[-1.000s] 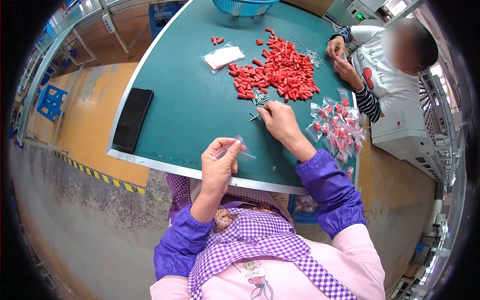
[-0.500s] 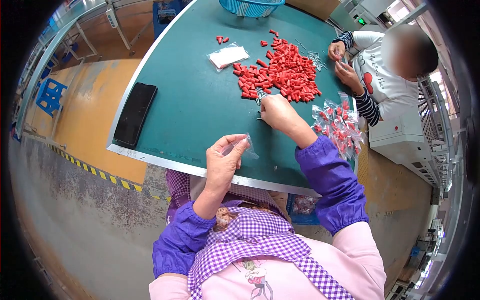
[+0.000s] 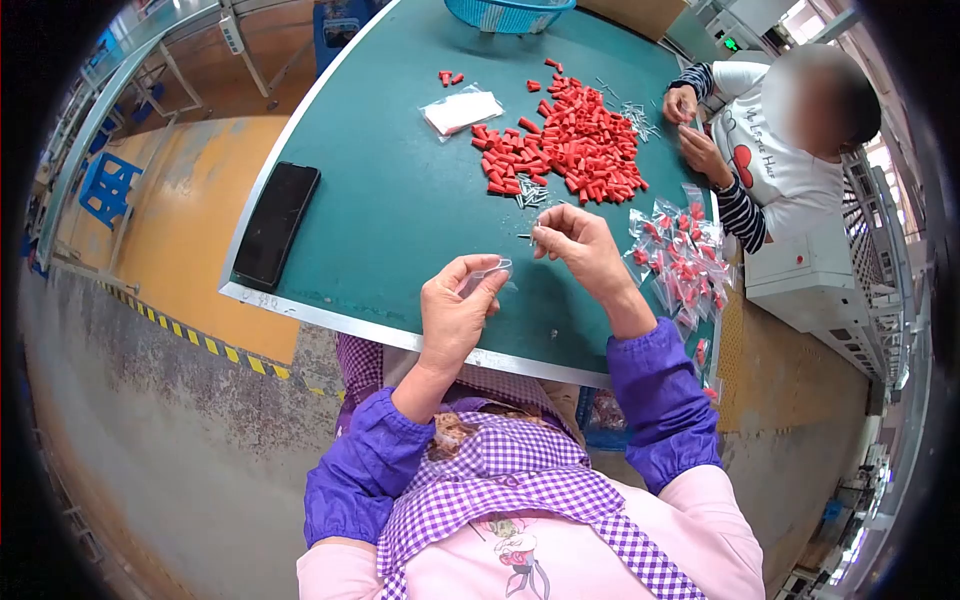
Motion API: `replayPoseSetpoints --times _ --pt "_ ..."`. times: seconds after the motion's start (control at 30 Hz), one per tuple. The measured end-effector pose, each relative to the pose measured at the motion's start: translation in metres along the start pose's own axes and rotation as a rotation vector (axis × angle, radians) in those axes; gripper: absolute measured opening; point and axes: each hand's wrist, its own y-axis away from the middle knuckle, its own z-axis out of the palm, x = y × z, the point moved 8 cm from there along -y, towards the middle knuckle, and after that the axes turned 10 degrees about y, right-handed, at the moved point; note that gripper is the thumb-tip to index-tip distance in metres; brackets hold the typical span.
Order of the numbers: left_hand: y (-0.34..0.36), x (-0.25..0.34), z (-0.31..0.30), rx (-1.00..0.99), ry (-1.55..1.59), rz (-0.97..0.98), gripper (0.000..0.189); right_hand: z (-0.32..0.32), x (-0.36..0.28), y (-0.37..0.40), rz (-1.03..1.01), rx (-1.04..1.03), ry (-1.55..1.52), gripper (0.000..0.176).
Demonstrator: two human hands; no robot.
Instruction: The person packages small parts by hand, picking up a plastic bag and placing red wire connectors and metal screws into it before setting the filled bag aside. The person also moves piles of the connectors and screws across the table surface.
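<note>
My left hand (image 3: pixel 458 308) pinches a small clear plastic bag (image 3: pixel 494 272) between thumb and fingers, above the near part of the table. To its right, my right hand (image 3: pixel 585 250) has thumb and forefinger closed on a small silver screw (image 3: pixel 538 228), mostly covered by the fingertips. A dark screw (image 3: pixel 524 237) shows just beside those fingertips. Farther back lies a small heap of silver screws (image 3: pixel 531 190), at the near edge of a large pile of red plastic caps (image 3: pixel 580 140).
Filled clear bags (image 3: pixel 680 260) lie at the right edge. A black phone (image 3: pixel 276 225) rests at the left edge, with a stack of flat bags (image 3: pixel 462 112) behind. A blue basket (image 3: pixel 508 14) stands at the far end. Across the right side, a co-worker's hands (image 3: pixel 690 125) work near more screws (image 3: pixel 640 120).
My right hand has drawn back from the screw heap toward my left hand, with a screw in its fingertips, uncovering the heap. My left hand still holds the bag, nearly in place.
</note>
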Motion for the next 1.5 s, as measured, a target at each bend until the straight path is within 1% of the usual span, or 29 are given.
replayPoseSetpoints --times 0.03,0.07,0.1,0.17,0.3,0.37,0.4,0.47,0.5,0.57,0.6,0.67,0.7,0.77,0.9,0.97,1.0,1.03,1.07,1.1,1.13,1.17,1.23,1.27,1.3,1.37,1.4,1.47,1.5 --pt "0.0 -0.005 0.001 -0.016 0.009 -0.049 0.01 0.0 0.0 0.004 -0.003 0.022 -0.102 0.013" --pt "0.0 -0.01 0.002 -0.029 0.017 -0.097 0.011 0.0 0.001 0.007 0.003 0.018 -0.13 0.014" --pt "0.0 -0.012 0.002 -0.028 0.012 -0.098 0.011 0.002 0.002 0.01 0.003 0.018 -0.135 0.014" --pt "0.0 -0.007 0.004 -0.035 -0.007 -0.013 0.013 0.004 -0.003 0.017 -0.059 0.061 -0.226 0.012" --pt "-0.002 -0.004 0.01 -0.052 0.029 0.01 0.011 0.013 -0.017 0.027 -0.142 0.072 -0.311 0.01" --pt "-0.003 -0.003 0.011 -0.043 -0.084 0.022 0.013 0.013 -0.026 0.03 -0.219 0.083 -0.288 0.008" --pt "-0.003 -0.003 0.012 -0.044 -0.087 0.02 0.013 0.013 -0.025 0.031 -0.219 0.085 -0.291 0.008" --pt "-0.003 -0.001 0.018 -0.077 -0.072 0.03 0.022 0.014 -0.031 0.033 -0.306 0.09 -0.136 0.007" --pt "-0.005 -0.003 0.017 -0.076 -0.073 0.029 0.022 0.014 -0.033 0.034 -0.306 0.09 -0.137 0.007" --pt "-0.007 -0.008 0.017 -0.11 -0.071 0.077 0.027 0.013 -0.043 0.038 -0.366 0.144 0.088 0.009" --pt "-0.007 -0.01 0.017 -0.109 -0.072 0.077 0.027 0.014 -0.043 0.038 -0.366 0.144 0.087 0.009" --pt "-0.008 -0.012 0.018 -0.12 -0.079 0.091 0.024 0.014 -0.046 0.041 -0.397 0.19 0.237 0.012" --pt "-0.008 -0.011 0.018 -0.123 -0.077 0.093 0.024 0.013 -0.047 0.042 -0.398 0.193 0.239 0.012" --pt "-0.006 -0.011 0.017 -0.124 -0.092 0.055 0.021 0.015 -0.054 0.045 -0.461 0.186 0.386 0.013" --pt "-0.001 -0.001 0.016 -0.086 -0.076 0.02 0.017 0.008 -0.06 0.042 -0.478 0.172 0.372 0.014" --pt "0.002 0.016 0.018 -0.079 -0.098 0.068 0.017 -0.005 -0.026 0.022 -0.161 0.189 0.152 0.016" --pt "0.0 0.016 0.016 -0.079 -0.097 0.068 0.017 -0.011 -0.024 0.013 -0.154 0.245 0.269 0.015" --pt "-0.003 0.011 0.012 -0.069 -0.124 0.025 0.017 -0.01 -0.022 0.005 -0.153 0.245 0.27 0.015" --pt "-0.006 0.008 0.009 -0.057 -0.15 -0.013 0.018 -0.01 -0.032 -0.003 -0.262 0.301 0.364 0.015" --pt "-0.007 0.009 0.01 -0.055 -0.149 -0.006 0.018 -0.008 -0.041 -0.011 -0.375 0.355 0.457 0.015" --pt "-0.005 0.009 0.01 -0.057 -0.112 -0.017 0.017 -0.004 -0.044 -0.021 -0.442 0.354 0.561 0.016" --pt "-0.003 0.008 0.009 -0.058 -0.076 -0.031 0.017 -0.003 -0.043 -0.029 -0.442 0.354 0.559 0.016" --pt "-0.003 0.008 0.008 -0.058 -0.076 -0.025 0.017 0.012 -0.051 -0.043 -0.554 0.343 0.955 0.021" --pt "-0.004 0.009 0.007 -0.058 -0.075 -0.021 0.017 0.016 -0.04 -0.056 -0.487 0.265 1.01 0.019" --pt "-0.005 0.01 0.006 -0.055 -0.073 -0.015 0.017 0.017 -0.038 -0.063 -0.493 0.265 1.011 0.019" --pt "-0.006 0.01 0.003 -0.053 -0.076 -0.014 0.017 0.025 -0.025 -0.075 -0.452 0.213 1.189 0.014" --pt "-0.006 0.009 0.002 -0.05 -0.074 -0.011 0.017 0.025 -0.028 -0.075 -0.413 0.223 1.202 0.009" --pt "-0.009 0.009 0.001 -0.034 -0.095 0.023 0.017 0.033 -0.025 -0.079 -0.409 0.198 1.244 0.009" --pt "-0.01 0.009 0.003 -0.058 -0.085 0.028 0.017 0.032 -0.025 -0.081 -0.395 0.182 1.293 0.011"
